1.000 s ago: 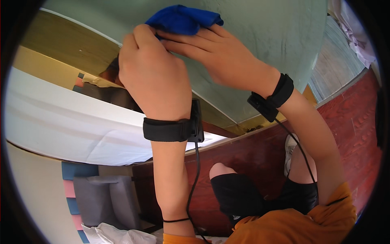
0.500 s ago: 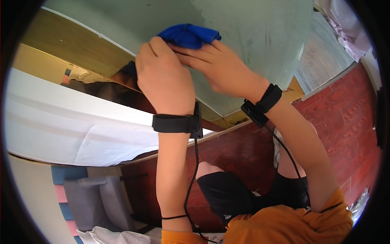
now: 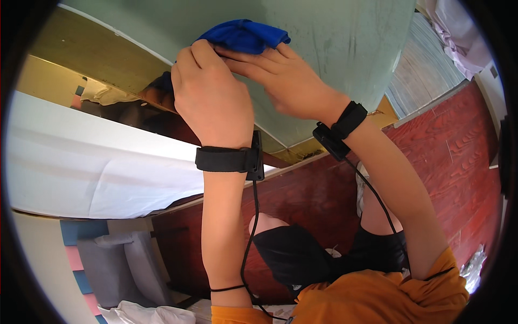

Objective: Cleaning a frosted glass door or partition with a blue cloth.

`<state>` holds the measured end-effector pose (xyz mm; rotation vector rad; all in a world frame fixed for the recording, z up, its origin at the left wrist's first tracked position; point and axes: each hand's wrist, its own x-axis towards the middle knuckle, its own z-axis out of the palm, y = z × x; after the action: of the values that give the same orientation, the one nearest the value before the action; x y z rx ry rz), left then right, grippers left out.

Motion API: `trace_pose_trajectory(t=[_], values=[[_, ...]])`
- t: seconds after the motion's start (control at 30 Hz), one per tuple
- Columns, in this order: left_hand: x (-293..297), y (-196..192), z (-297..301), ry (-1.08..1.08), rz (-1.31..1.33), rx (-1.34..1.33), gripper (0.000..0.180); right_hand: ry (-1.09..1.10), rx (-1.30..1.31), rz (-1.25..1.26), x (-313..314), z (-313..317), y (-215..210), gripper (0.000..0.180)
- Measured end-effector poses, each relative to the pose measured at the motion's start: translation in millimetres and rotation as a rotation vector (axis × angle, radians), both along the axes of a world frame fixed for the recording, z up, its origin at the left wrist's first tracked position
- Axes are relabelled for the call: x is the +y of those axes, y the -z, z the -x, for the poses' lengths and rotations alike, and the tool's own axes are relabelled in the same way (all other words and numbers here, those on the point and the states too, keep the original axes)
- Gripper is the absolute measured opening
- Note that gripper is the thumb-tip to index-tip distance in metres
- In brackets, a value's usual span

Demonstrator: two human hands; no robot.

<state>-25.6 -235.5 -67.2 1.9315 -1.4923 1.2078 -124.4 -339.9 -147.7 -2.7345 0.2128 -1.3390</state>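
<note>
A blue cloth lies bunched against a pale green, smooth panel. My left hand is closed on the cloth's left part, at the panel's long edge, with the fingertips out of sight. From the right, my right hand presses its lower side, the fingers together and partly hidden beneath the folds. Along the panel's edge runs a shiny gold strip, which mirrors the hand and some blue.
White sheeting hangs at the left. Below it stands a grey armchair. Dark red wood flooring extends under my legs and to the right. A grey wood-grain board and a pale lilac cloth are at the far right.
The whole view has shifted slightly, so everything sits a little further left and up. Both hands keep their hold on the blue cloth, with hardly any movement along the panel.
</note>
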Motion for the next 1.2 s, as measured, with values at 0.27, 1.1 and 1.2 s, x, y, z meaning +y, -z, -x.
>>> trace_pose_trajectory(t=[0.27,1.1,1.2], values=[[2,9,-2,-0.04,-0.033,0.07,0.028,-0.004,-0.027,0.035,3,-3,11,0.086],[-2,48,0,-0.094,0.011,0.075,0.029,0.043,0.044,0.101,2,-7,42,0.074],[-2,50,1,-0.089,0.027,0.082,0.032,0.071,0.066,0.141,0,-5,42,0.075]])
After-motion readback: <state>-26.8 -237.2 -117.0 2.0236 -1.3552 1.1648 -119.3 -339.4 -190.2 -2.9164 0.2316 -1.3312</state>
